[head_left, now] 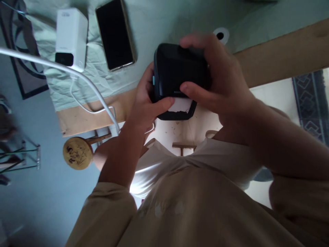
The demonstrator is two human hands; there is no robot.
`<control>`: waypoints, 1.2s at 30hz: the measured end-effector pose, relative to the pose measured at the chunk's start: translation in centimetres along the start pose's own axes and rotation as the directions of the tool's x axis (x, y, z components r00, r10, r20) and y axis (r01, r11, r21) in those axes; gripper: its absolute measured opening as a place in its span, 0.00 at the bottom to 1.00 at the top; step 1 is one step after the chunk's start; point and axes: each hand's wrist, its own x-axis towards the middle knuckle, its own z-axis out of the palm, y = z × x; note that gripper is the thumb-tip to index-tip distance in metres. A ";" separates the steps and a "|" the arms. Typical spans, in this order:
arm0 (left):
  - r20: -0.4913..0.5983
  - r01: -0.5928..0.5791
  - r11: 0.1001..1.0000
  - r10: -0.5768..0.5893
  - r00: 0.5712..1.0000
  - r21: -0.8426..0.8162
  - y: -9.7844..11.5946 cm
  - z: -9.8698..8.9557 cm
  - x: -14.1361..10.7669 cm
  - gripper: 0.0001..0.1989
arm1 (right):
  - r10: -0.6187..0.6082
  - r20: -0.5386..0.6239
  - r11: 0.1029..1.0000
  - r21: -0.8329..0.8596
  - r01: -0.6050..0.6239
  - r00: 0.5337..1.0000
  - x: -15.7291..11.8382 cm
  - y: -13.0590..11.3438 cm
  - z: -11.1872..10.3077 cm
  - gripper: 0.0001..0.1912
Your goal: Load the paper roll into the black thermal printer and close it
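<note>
A black portable printer (177, 73), boxy with rounded corners, is held over the table's front edge. White paper (181, 104) with a ragged torn edge shows at its near side. My left hand (142, 106) wraps around the printer's left side, its thumb at the paper. On the right, my right hand (222, 77) grips the body between thumb and fingers; those fingers are slightly blurred. Just beyond that hand lies a small white roll (225, 35) with a dark centre. The printer's underside is hidden.
A phone (114, 34) lies screen up on the green tablecloth (151, 20). Left of it is a white power bank (70, 39) with a white cable (96, 91) running past the wooden table edge (272, 58). A round stool (77, 153) stands below left.
</note>
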 end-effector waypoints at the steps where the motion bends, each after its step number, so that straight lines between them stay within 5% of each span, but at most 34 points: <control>1: 0.039 -0.011 1.000 0.012 0.999 -0.015 -0.2 -0.2 0.2 0.30 | -0.001 0.001 1.000 -0.009 0.001 1.000 0.0 -0.1 0.0 0.31; 4: 0.171 -0.092 0.995 0.099 0.980 -0.043 -0.5 -0.6 0.6 0.32 | 0.000 0.002 1.000 0.023 0.000 1.000 -0.1 -0.1 -0.1 0.32; 6: 0.092 -0.066 0.998 0.064 0.994 0.017 -0.5 -0.7 0.4 0.30 | 0.000 0.013 0.996 0.092 -0.001 1.000 -0.1 0.0 0.0 0.32; 12: 0.080 -0.039 0.993 0.030 0.996 0.107 0.4 -0.3 -1.0 0.30 | 0.016 0.053 0.981 0.193 -0.026 0.998 -0.2 0.3 0.4 0.31; 23: 0.077 -0.123 0.970 0.109 0.991 0.210 0.1 -0.6 -0.7 0.32 | -0.148 -0.092 0.989 -0.032 0.146 0.985 -0.6 0.5 0.3 0.33; 31: 0.023 -0.041 0.977 0.036 0.999 0.210 0.7 0.0 -1.0 0.35 | -0.078 -0.064 0.995 0.052 0.081 0.995 -0.7 0.8 0.6 0.33; 36: 0.082 -0.052 0.988 0.040 0.996 0.149 0.7 0.1 -0.8 0.34 | 0.010 0.024 0.980 0.196 -0.015 1.000 -0.8 1.1 0.6 0.31</control>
